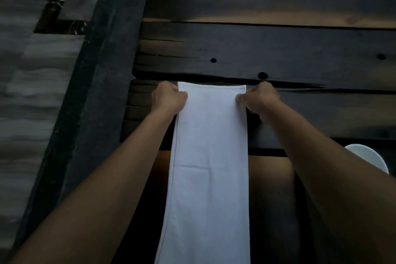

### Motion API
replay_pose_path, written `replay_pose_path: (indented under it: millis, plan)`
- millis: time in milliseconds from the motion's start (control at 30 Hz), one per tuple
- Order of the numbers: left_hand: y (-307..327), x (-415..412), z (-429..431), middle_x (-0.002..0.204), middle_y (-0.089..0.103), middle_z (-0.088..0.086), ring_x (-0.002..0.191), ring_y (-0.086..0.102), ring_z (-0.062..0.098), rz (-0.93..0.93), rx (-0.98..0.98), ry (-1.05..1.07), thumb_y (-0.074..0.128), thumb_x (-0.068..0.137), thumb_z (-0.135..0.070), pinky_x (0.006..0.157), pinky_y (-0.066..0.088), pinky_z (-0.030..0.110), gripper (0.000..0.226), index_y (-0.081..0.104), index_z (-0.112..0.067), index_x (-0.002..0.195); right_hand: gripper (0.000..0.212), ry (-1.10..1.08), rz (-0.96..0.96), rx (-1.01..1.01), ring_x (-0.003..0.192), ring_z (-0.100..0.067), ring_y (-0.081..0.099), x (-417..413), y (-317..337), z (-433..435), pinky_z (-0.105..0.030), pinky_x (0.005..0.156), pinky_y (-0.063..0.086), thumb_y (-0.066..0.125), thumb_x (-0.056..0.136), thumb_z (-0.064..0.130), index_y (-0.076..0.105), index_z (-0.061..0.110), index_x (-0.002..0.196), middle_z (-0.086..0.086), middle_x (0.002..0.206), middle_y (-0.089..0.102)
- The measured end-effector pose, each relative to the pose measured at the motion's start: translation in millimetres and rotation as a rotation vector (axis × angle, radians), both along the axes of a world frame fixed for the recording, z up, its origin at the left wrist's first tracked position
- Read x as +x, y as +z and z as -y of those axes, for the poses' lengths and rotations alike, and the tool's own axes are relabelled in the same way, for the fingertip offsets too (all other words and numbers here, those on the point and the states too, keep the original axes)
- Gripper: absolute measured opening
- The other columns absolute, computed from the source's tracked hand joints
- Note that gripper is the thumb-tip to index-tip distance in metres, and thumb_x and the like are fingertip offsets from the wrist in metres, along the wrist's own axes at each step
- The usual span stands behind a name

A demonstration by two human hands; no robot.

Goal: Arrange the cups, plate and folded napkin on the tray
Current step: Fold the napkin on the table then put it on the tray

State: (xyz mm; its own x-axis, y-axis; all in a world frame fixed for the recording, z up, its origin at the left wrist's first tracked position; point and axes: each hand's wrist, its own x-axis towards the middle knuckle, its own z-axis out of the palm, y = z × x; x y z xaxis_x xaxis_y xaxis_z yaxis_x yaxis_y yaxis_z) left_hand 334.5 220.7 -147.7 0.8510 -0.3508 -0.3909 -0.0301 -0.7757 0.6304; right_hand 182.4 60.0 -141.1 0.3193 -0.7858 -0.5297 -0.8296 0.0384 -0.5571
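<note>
Two bare hands reach out over a dark wooden plank table (278,53). A pale round thing (374,156), maybe a cup or plate, peeks out by the right arm, near the table's near edge. A long white cloth napkin (211,156) lies flat down the middle, between both arms. The left hand (168,97) is closed, pinching the napkin's far left corner. The right hand (260,97) is closed, pinching the far right corner.
</note>
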Motion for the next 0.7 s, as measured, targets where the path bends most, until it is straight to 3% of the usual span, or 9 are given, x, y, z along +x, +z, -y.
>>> replay_pose_path:
  millis: [133,233,333,467,600,700]
  plan:
    - [8,6,4,0.067,0.049,0.005,0.063,0.051,0.02,-0.008,0.002,-0.027,0.065,0.08,-0.017,0.057,0.036,0.028,0.019,0.055,-0.017,0.064,0.023,0.041,0.085,0.048,0.059,-0.021,0.042,5,2,11,-0.025,0.054,0.034,0.069,0.079,0.013,0.051,0.015,0.065,-0.004,0.062,0.045]
    - [14,12,8,0.071,0.049,0.007,0.067,0.049,0.019,-0.095,-0.076,-0.029,0.067,0.082,-0.017,0.061,0.033,0.029,0.02,0.054,-0.016,0.067,0.014,0.044,0.178,0.081,0.07,-0.022,0.051,5,2,20,-0.035,0.065,0.047,0.071,0.082,0.014,0.061,0.014,0.072,-0.008,0.072,0.055]
    - [19,17,9,0.078,0.056,0.007,0.07,0.053,0.019,-0.159,-0.159,-0.01,0.072,0.086,-0.018,0.057,0.035,0.027,0.011,0.063,-0.015,0.082,0.005,0.045,0.254,0.129,0.08,-0.022,0.062,5,0,27,-0.042,0.083,0.057,0.073,0.089,0.018,0.073,0.015,0.084,-0.008,0.084,0.068]
    - [24,23,5,0.08,0.069,0.001,0.066,0.063,0.01,-0.24,-0.267,0.015,0.074,0.09,-0.017,0.045,0.046,0.016,0.015,0.066,-0.014,0.078,0.002,0.046,0.385,0.141,0.08,-0.023,0.058,7,5,28,-0.036,0.076,0.051,0.073,0.092,0.015,0.073,0.013,0.091,-0.01,0.087,0.067]
    - [32,22,0,0.085,0.07,0.003,0.069,0.066,0.012,-0.224,-0.369,-0.011,0.073,0.091,-0.018,0.049,0.05,0.019,0.008,0.067,-0.013,0.09,0.002,0.071,0.436,0.147,0.081,-0.019,0.062,1,17,25,-0.028,0.071,0.053,0.071,0.094,0.013,0.072,0.011,0.094,-0.009,0.09,0.066]
    - [42,15,-9,0.087,0.071,0.0,0.073,0.067,0.011,-0.175,-0.407,-0.053,0.073,0.091,-0.023,0.057,0.052,0.024,0.011,0.069,-0.014,0.097,0.011,0.102,0.464,0.148,0.084,-0.021,0.064,-10,32,20,-0.035,0.079,0.058,0.071,0.094,0.01,0.072,0.003,0.102,-0.012,0.093,0.067]
